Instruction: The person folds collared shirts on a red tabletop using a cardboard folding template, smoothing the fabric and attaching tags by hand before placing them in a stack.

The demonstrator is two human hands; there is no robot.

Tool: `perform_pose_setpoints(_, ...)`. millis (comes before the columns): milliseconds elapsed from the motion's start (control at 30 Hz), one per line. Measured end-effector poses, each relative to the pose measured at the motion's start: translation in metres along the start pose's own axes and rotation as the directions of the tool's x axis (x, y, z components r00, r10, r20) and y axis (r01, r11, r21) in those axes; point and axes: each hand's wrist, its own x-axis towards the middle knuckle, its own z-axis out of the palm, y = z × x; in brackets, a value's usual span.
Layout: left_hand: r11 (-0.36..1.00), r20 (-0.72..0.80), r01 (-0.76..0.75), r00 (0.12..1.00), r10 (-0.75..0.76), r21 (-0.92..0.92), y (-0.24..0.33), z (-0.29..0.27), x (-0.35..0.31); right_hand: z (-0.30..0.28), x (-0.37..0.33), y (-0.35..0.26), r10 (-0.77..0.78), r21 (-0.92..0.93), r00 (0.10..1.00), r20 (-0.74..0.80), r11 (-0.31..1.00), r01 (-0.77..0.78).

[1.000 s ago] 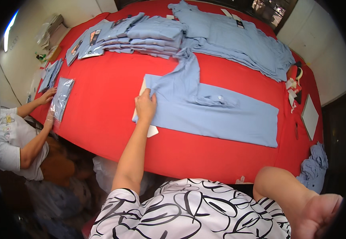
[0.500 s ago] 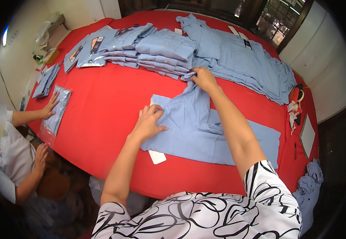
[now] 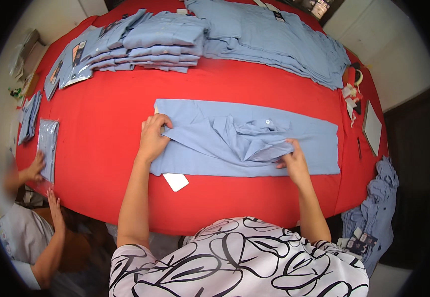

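Red-covered table filling room between pale walls; folded shirts lining far edge. Blue garment lying lengthwise mid-table. Left hand reaching forward, fingers nearly closed, pinching cloth at garment's left end. Right hand reaching in from near edge, fingers curling, gripping loose fold toward right end. White card poking out toward near edge. Red cloth showing all round garment; bagged shirt lying by left edge, well apart.

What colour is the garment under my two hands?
The garment is light blue, with no pattern visible; it shows best in the head view.
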Motion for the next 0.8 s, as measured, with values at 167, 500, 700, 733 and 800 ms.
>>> perform_pose_setpoints(167,1.000,0.004,0.001,1.000,-0.001,0.011,-0.001,0.000,-0.002,-0.008,-0.033,0.003,-0.418,-0.588,0.904,0.087,0.711,0.386)
perform_pose_setpoints(500,0.999,-0.020,0.010,1.000,-0.011,-0.044,0.002,0.003,-0.001,-0.021,0.007,0.026,0.051,0.369,0.981,-0.187,0.929,0.022)
perform_pose_setpoints(700,0.997,0.004,0.044,0.999,-0.044,-0.062,-0.001,0.001,-0.004,-0.030,0.002,0.035,-0.086,-0.079,0.972,-0.220,0.994,0.070)
perform_pose_setpoints(733,0.996,0.026,0.055,0.998,-0.054,-0.071,-0.001,0.001,-0.003,-0.022,-0.004,0.020,-0.206,-0.306,0.935,-0.288,0.945,0.114)
perform_pose_setpoints(800,0.993,0.068,0.074,0.995,-0.068,-0.090,0.001,-0.001,-0.002,-0.007,-0.010,0.010,-0.435,-0.570,0.868,-0.238,0.787,0.238)
